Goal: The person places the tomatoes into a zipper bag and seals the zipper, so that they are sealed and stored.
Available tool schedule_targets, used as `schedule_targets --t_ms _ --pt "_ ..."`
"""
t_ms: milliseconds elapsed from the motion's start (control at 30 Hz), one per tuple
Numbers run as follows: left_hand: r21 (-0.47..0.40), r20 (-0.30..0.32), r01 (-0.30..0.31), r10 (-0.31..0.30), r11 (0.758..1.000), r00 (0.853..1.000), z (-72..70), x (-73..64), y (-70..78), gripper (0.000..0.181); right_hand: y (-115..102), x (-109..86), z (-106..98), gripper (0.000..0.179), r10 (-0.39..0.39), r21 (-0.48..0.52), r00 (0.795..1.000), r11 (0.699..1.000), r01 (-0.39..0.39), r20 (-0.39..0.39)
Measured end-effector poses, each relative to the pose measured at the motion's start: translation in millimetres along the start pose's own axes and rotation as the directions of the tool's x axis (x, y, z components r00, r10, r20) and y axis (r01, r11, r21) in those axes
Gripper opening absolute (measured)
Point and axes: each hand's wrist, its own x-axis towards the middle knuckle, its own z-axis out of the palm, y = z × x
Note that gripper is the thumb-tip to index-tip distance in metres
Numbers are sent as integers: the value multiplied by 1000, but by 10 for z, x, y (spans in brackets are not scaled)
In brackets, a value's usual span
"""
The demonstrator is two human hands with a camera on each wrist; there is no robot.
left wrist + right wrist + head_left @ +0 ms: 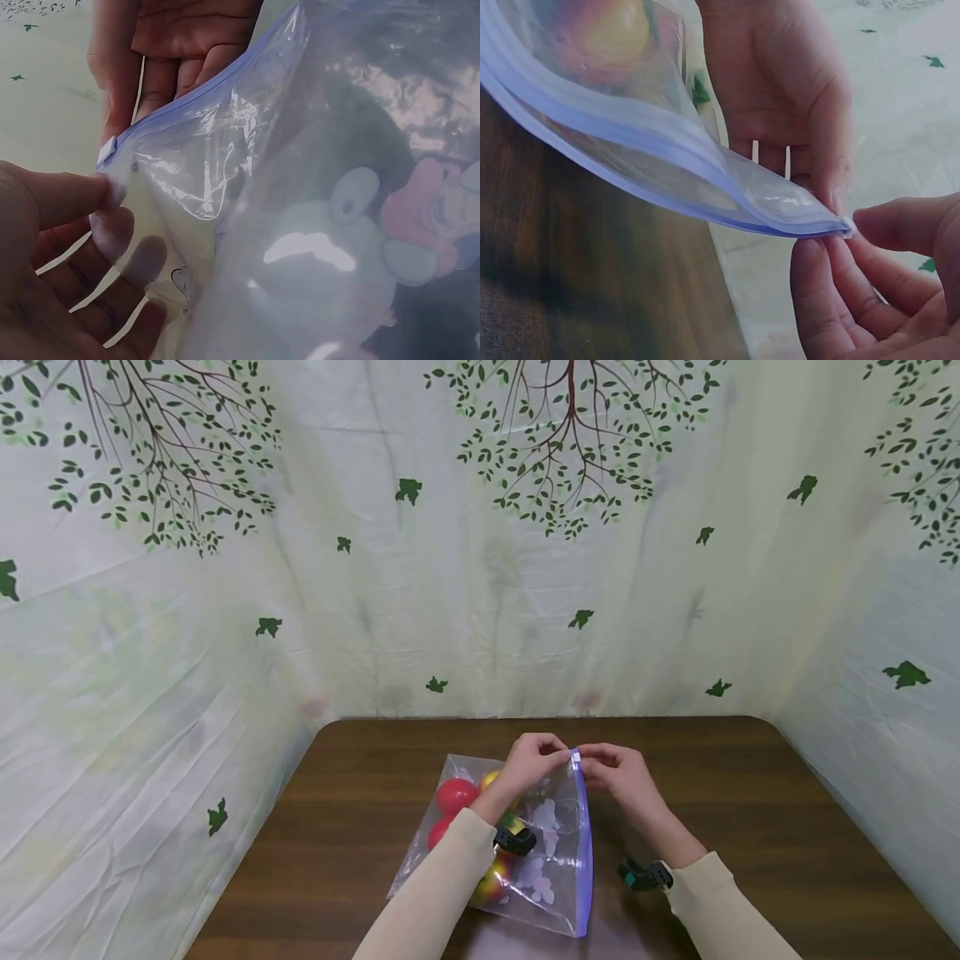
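Note:
A clear zip bag [566, 868] with a blue-purple zip edge lies on the table, its far corner lifted between both hands. My left hand [531, 764] pinches that corner between thumb and fingers. From the other side, my right hand [622, 777] pinches the white zip slider [846, 227] at the end of the zip. The two lips of the zip [652, 142] stand apart in the right wrist view. Inside the bag are a red fruit [456, 795], a second red one [439, 832] partly behind the left forearm, and a yellow-red fruit [491, 883].
The brown wooden table [735, 793] carries the bag. Pale curtains [495, 635] with printed leaves and branches surround it at the back and sides. A dark band with a small camera [516, 840] is on the left wrist, another band [645, 875] on the right.

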Motion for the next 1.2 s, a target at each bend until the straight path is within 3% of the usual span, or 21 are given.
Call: schedule_targets --t_ms 500,833,1200 --pt "15 -2 -21 21 1000 1000 13 -26 22 9 -4 59 44 36 56 0 996 998 -56 -67" --pt "31 15 -3 3 1000 1000 55 -31 -9 11 -250 -91 87 29 78 35 995 996 -76 -59" --pt "20 -35 -18 18 1000 999 93 -20 7 9 -263 -121 109 27 68 54 995 996 -64 -73"
